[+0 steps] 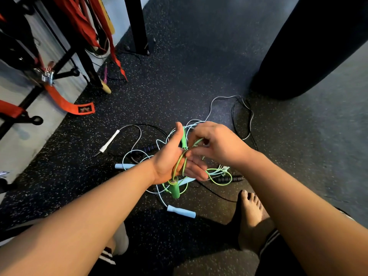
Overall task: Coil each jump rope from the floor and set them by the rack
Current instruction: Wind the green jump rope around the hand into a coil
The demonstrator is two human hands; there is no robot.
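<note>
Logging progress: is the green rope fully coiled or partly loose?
Green rope partly coiled: loops wrap the left hand, the right hand pinches it, and more lies loose on the floor.

Green rope, pale-blue handle, black speckled floor, red straps
</note>
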